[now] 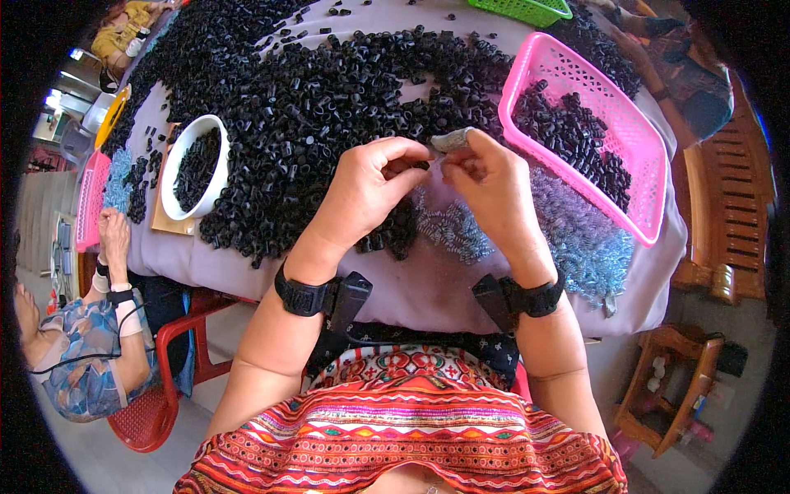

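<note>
My left hand (372, 183) is closed in a pinch above the table, with a small black plastic piece (421, 165) at its fingertips. Close beside it, my right hand (494, 177) pinches too; what lies between its fingers is too small to make out. A grey cloth finger cover (452, 140) is on one finger of the right hand. Beneath and beyond both hands spreads a heap of small black ring-like plastic pieces (329, 99). Below the right hand and wrist lies a pile of small clear bluish pieces (580, 255).
A pink basket (654, 193) holding black pieces stands at the right. A white bowl (169, 185) of dark pieces sits on a board (171, 224) at the left. A green basket (522, 10) is at the far edge. A co-worker (95, 354) sits left by a red chair (156, 412).
</note>
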`<state>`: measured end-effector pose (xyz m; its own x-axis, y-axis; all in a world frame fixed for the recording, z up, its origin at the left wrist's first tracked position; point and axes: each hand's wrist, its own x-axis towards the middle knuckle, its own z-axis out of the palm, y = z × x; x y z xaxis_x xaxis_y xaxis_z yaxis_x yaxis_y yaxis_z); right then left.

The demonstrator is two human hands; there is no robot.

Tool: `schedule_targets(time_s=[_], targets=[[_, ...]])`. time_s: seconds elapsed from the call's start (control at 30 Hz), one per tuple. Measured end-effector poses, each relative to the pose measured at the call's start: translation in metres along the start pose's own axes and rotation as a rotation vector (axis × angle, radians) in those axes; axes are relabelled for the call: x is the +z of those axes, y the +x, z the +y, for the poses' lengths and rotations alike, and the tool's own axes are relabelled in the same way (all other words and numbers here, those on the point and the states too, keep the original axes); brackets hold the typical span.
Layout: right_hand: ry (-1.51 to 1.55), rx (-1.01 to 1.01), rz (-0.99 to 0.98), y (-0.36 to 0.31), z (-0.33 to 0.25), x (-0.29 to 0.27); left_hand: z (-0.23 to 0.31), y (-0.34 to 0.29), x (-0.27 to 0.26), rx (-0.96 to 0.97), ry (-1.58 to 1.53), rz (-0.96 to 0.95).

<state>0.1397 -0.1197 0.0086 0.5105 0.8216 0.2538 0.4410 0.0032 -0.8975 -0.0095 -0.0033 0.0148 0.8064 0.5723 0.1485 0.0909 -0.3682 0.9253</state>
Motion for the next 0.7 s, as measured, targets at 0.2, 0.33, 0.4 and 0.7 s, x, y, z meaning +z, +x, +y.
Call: schedule_targets(time_s=[0.2,0.33,0.4,0.7], targets=[[0.011,0.042,-0.037,-0.0005,-0.0043,0.0011,-0.0013,-0.0007,0.0010,0.002,-0.034,0.007],[0.183,0.052,0.021,-0.0009,-0.0048,0.0033,-0.0006,-0.0014,0.0005,0.017,0.120,-0.050],[0.138,0.047,-0.011,-0.0010,-0.0043,0.0037,-0.0002,-0.0018,0.0002,0.030,0.130,-0.051],[0.008,0.039,-0.060,-0.0010,-0.0057,0.0032,-0.0019,-0.0019,0.0005,-0.013,0.000,-0.013]])
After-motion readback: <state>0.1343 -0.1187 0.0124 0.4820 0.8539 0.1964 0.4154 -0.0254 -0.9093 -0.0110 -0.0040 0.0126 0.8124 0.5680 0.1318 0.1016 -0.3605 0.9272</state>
